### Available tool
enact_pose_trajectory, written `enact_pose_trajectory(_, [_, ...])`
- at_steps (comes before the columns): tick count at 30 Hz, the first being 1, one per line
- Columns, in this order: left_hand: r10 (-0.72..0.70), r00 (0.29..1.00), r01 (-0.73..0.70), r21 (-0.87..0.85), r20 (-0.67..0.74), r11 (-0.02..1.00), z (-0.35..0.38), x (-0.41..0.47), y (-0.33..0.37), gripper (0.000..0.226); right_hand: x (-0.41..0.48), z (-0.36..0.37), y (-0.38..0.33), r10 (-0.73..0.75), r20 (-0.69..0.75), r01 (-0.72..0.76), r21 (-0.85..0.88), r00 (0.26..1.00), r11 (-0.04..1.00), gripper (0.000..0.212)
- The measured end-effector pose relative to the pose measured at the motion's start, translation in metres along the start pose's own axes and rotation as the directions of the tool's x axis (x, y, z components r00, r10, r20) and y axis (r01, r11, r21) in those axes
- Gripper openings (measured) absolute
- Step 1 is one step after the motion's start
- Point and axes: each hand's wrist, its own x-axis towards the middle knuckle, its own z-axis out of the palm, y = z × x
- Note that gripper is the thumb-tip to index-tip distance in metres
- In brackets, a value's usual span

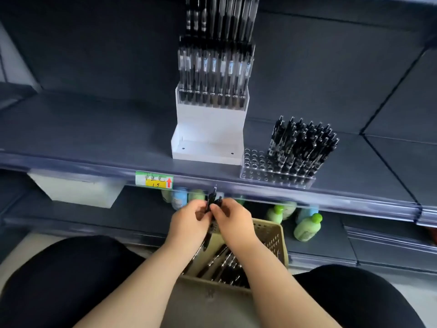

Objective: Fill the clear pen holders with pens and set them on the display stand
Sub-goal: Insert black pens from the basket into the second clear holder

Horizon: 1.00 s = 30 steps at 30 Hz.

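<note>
My left hand [189,220] and my right hand [233,218] meet above a beige basket [272,235] and together grip a small bunch of black pens [212,201], tips up. More black pens [224,266] lie loose in the basket. On the shelf a clear pen holder [255,170] stands with its right part full of pens [300,147] and its left holes bare. Left of it is the white display stand [210,129], whose upper tiers carry filled holders [212,74] and whose lowest step is bare.
The dark shelf's front rail carries a green and yellow price tag [154,180]. Green and blue bottles [307,228] stand on the lower shelf behind the basket. A pale box [75,189] sits under the shelf at left. My dark-clad knees flank the basket.
</note>
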Motion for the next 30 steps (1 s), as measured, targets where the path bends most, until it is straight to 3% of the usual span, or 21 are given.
enact_pose_trajectory(5, [0.123, 0.991, -0.130, -0.130, -0.055, 0.983, -0.021, 0.019, 0.045, 0.015, 0.014, -0.067, -0.041, -0.153, -0.146, 0.160, 0.038, 0.977, 0.986, 0.012])
enact_pose_trajectory(11, [0.308, 0.948, -0.317, -0.224, -0.074, 0.922, -0.026, 0.059, 0.108, 0.019, 0.050, -0.150, -0.079, -0.253, -0.388, 0.251, -0.058, 0.886, 0.966, 0.005])
enact_pose_trajectory(17, [0.453, 0.890, -0.448, -0.288, -0.051, 0.847, -0.018, 0.089, 0.143, 0.019, 0.071, -0.175, -0.078, -0.321, -0.382, 0.206, -0.311, 0.867, 0.928, 0.003])
enact_pose_trajectory(22, [0.385, 0.920, -0.386, -0.344, -0.073, 0.856, -0.004, 0.099, 0.137, 0.017, 0.085, -0.169, -0.062, -0.359, -0.368, 0.170, -0.456, 0.858, 0.874, 0.016])
enact_pose_trajectory(30, [0.355, 0.934, -0.337, -0.405, -0.032, 0.850, 0.006, 0.103, 0.135, 0.016, 0.089, -0.177, -0.062, -0.365, -0.363, 0.180, -0.452, 0.857, 0.873, 0.013])
